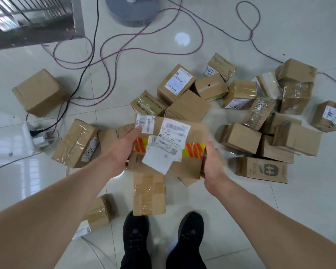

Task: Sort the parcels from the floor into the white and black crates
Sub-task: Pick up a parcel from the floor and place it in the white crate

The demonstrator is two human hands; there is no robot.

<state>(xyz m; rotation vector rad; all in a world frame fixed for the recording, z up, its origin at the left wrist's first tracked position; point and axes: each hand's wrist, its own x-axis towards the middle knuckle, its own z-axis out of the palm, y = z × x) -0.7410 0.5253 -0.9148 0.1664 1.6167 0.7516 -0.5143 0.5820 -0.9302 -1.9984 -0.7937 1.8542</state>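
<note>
Your left hand [124,150] and right hand [211,164] are grasping one taped cardboard parcel [171,144] by its opposite ends, over the floor pile [241,113].

You are holding it label-up. Level it and read the destination before turning, since neither crate is showing in this view. Support the underside, as it looks bulky. The white shipping label [175,131] is blurring out and is unreadable, and the red-and-yellow striped tape [194,150] is crossing the middle. On the floor, the handwritten parcel [239,94] is showing "7786". The logo box [262,169] is bearing a dark printed mark, with wording too small to read.
</note>
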